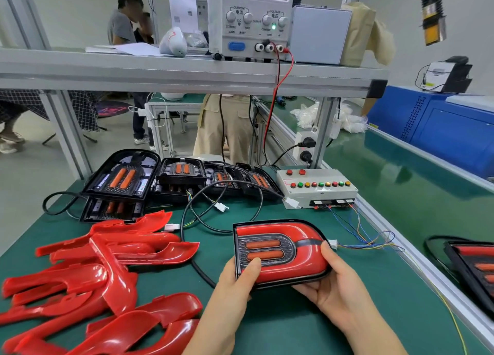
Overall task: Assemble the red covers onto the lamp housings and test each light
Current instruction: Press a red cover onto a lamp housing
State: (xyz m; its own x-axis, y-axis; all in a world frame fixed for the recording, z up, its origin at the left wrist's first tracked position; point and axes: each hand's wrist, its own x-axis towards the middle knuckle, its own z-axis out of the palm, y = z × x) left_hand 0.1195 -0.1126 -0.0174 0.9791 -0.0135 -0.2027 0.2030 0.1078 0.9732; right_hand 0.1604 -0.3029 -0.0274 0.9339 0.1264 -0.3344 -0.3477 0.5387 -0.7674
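We hold lamp (pixel 280 253) tilted over green mat (pixel 267 317), front centre. Our left hand (pixel 235 282) grips near-left corner, thumb on grey mesh panel. Our right hand (pixel 336 282) grips right end, thumb on cover (pixel 307 264). Cover glossy red, U-shaped, seated in black housing around two orange ovals, unlit. White plug (pixel 332 243) at right edge. Spare covers (pixel 107 261) heaped left.

light: bright, even (soft shadows) | glare: red covers (pixel 112 264) | edges: fisheye-bent | focus: sharp
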